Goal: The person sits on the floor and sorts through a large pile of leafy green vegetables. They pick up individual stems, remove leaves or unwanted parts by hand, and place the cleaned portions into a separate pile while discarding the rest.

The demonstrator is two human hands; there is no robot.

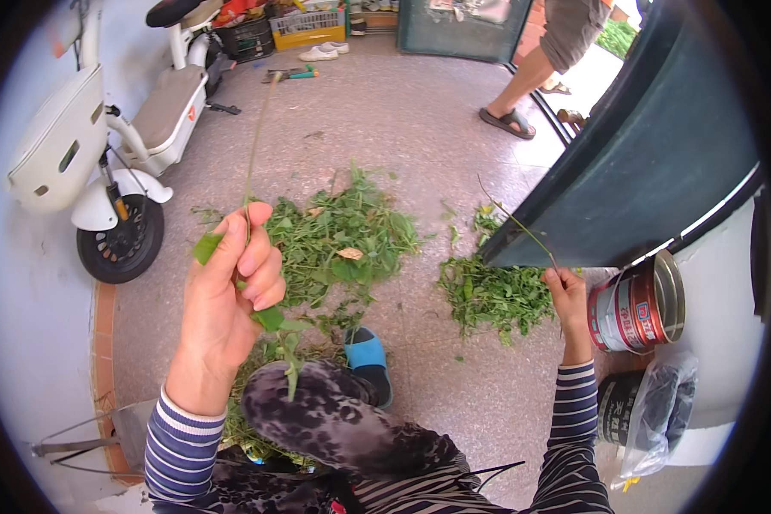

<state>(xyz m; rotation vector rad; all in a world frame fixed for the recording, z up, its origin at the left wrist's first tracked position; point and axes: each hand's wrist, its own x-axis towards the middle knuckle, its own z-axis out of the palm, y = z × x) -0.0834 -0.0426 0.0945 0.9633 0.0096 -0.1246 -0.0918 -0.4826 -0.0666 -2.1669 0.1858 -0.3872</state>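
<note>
My left hand (231, 276) is raised in front of me, its fingers closed around a thin green vine stem (254, 151). A few leaves (271, 319) hang below that fist. Farther down to the right, my right hand (565, 295) pinches another slender stem (520, 225) that points up and left. It is near a smaller heap of green leaves (495, 292) on the floor. Beyond my left hand spreads a larger pile of leafy stems (340, 241), with dry brown leaves on top. More greenery (241, 398) lies beside my leg, partly hidden by it.
A dark door panel (617, 160) reaches over the smaller heap. Beside my right hand stand a paint bucket (639, 305) and a black bucket (620, 408) with clear plastic. A white electric scooter (125, 144) is at left. Green-handled shears (292, 74) lie ahead; a person's sandalled foot (507, 122) is at the doorway.
</note>
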